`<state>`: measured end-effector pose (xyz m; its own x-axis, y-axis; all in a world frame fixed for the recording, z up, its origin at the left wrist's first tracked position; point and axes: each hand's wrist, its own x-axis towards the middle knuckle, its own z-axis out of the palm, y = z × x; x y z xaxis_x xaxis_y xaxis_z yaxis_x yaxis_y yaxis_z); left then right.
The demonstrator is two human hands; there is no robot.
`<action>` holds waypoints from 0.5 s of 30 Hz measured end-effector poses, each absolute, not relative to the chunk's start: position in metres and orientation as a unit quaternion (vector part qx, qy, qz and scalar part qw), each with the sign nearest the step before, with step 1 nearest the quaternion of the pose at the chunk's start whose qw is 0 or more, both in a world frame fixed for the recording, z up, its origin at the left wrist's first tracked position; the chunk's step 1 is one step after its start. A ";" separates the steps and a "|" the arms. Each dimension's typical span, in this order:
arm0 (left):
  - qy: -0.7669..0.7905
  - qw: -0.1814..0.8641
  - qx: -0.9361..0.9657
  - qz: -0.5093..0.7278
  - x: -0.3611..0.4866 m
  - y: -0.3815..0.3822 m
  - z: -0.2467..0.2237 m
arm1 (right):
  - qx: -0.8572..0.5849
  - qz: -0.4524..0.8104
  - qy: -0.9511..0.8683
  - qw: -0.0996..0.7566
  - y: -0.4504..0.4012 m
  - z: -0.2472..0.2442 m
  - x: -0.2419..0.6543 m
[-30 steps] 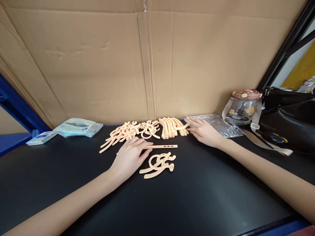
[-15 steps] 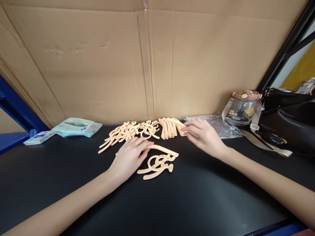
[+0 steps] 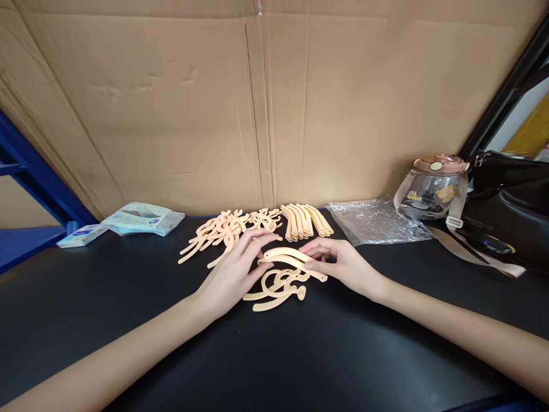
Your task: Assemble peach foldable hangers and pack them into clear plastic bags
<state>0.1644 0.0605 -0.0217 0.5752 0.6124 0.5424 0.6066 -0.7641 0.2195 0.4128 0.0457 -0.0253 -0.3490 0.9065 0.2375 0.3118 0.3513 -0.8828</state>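
Two curved beige plastic strips with small holes at their ends lie one beside the other between my hands: an upper strip (image 3: 283,252) and a lower strip (image 3: 318,274). My left hand (image 3: 238,266) is closed at their left ends, thumb against the lower one. At the right, my right hand (image 3: 341,264) pinches the strips between thumb and fingers. Just under them on the black table (image 3: 274,355) lies a small group of beige curved pieces (image 3: 268,304), some hooked or ring-shaped. Behind my left hand is a loose pile of beige pieces (image 3: 221,226).
A neat row of curved strips (image 3: 300,222) lies against the cardboard wall (image 3: 171,114). At the right are a clear plastic bag (image 3: 369,220), a strapped drink bottle (image 3: 433,191) and a black bag (image 3: 514,212). Tissue packs (image 3: 141,219) lie at the left.
My right hand has come from the row of strips toward the middle, bringing a second strip beside the one at my left hand. The view has shifted slightly.
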 end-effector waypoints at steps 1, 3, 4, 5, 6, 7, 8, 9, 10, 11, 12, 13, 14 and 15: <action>0.340 0.003 0.892 0.297 0.164 0.060 -0.021 | -0.416 0.390 -0.728 0.381 0.045 -0.025 0.412; 0.334 -0.001 0.899 0.284 0.164 0.060 -0.021 | -0.409 0.392 -0.734 0.374 0.043 -0.025 0.409; 0.333 -0.004 0.900 0.282 0.163 0.060 -0.021 | -0.407 0.391 -0.736 0.373 0.042 -0.025 0.409; 0.333 -0.007 0.900 0.283 0.163 0.060 -0.021 | -0.408 0.389 -0.737 0.373 0.042 -0.026 0.409; 0.333 -0.011 0.899 0.284 0.163 0.059 -0.021 | -0.408 0.387 -0.734 0.379 0.042 -0.026 0.409; 0.333 -0.013 0.899 0.283 0.163 0.059 -0.021 | -0.409 0.388 -0.730 0.388 0.042 -0.027 0.409; 0.332 -0.014 0.900 0.282 0.164 0.059 -0.021 | -0.409 0.388 -0.724 0.398 0.042 -0.027 0.409; 0.330 -0.013 0.901 0.282 0.164 0.059 -0.021 | -0.409 0.389 -0.718 0.406 0.043 -0.028 0.410; 0.329 -0.012 0.901 0.282 0.164 0.059 -0.021 | -0.409 0.392 -0.715 0.411 0.044 -0.029 0.410; 0.328 -0.011 0.901 0.283 0.164 0.060 -0.021 | -0.407 0.395 -0.714 0.411 0.044 -0.029 0.411; 0.326 -0.009 0.902 0.282 0.164 0.060 -0.021 | -0.405 0.398 -0.716 0.407 0.045 -0.029 0.411; 0.324 -0.008 0.903 0.282 0.164 0.060 -0.021 | -0.404 0.399 -0.720 0.399 0.045 -0.029 0.411; 0.322 -0.006 0.904 0.281 0.164 0.061 -0.022 | -0.401 0.398 -0.726 0.392 0.045 -0.028 0.411; 0.321 -0.006 0.904 0.282 0.164 0.061 -0.022 | -0.399 0.394 -0.734 0.383 0.045 -0.027 0.411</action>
<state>0.1639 0.0610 -0.0219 0.6349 0.5768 0.5140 0.5834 -0.7941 0.1705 0.4110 0.0446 -0.0271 -0.3881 0.8879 0.2470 0.2847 0.3704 -0.8842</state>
